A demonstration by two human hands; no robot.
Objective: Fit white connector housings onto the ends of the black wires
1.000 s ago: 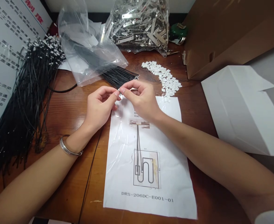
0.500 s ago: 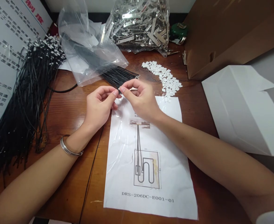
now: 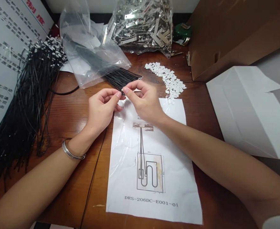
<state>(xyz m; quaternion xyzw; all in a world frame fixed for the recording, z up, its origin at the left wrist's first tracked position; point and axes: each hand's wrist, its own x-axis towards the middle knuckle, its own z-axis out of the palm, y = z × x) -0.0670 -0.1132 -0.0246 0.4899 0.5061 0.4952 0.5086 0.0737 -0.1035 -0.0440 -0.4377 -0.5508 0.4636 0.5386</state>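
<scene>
My left hand (image 3: 103,108) and my right hand (image 3: 144,100) meet fingertip to fingertip above the top of a white drawing sheet (image 3: 154,190) on the wooden table. Both pinch a very small part (image 3: 122,92) between thumb and forefinger; it is too small to name. A thin black wire (image 3: 94,171) runs from under my left hand toward the table's near edge. Just behind the hands lies a bundle of black wires (image 3: 122,78) sticking out of a clear plastic bag (image 3: 89,54). A silver bangle (image 3: 71,152) sits on my left wrist.
A big heap of black wires with white ends (image 3: 27,95) lies at the left. A bag of metal strips (image 3: 143,25) stands at the back, small white pieces (image 3: 169,79) to its right. A brown cardboard box (image 3: 235,35) and a white box (image 3: 247,111) fill the right side.
Almost nothing differs; my fingertips shifted slightly around the small part, and both arms stay in place.
</scene>
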